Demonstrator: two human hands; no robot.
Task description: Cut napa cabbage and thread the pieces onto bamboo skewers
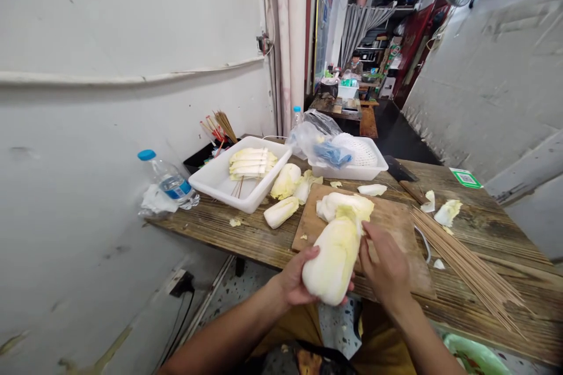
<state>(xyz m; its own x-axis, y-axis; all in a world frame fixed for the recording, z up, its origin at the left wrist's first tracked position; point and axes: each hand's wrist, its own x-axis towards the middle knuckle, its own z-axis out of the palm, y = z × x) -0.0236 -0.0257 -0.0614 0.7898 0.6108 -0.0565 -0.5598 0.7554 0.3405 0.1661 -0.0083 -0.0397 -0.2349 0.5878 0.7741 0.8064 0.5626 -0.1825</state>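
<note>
A pale napa cabbage (331, 261) rests in my left hand (299, 275), whose fingers wrap round its base from the left and below. At the cabbage's upper right side, the fingers of my right hand (387, 263) pinch the edge of a leaf. Just beyond the cabbage, loose cabbage leaves (328, 206) lie on a wooden cutting board (396, 246). Left of the board are a small piece of cabbage (281, 212) and a larger chunk (287, 180). Skewered cabbage leaves (253, 163) lie in a white plastic tray (248, 202).
Bamboo skewers (470, 269) are spread right of the board, and a cleaver (402, 173) lies behind them. A white bin (347, 171) with plastic bags stands at the back. A water bottle (173, 181) is at the left edge. Farther back sits another person (355, 63).
</note>
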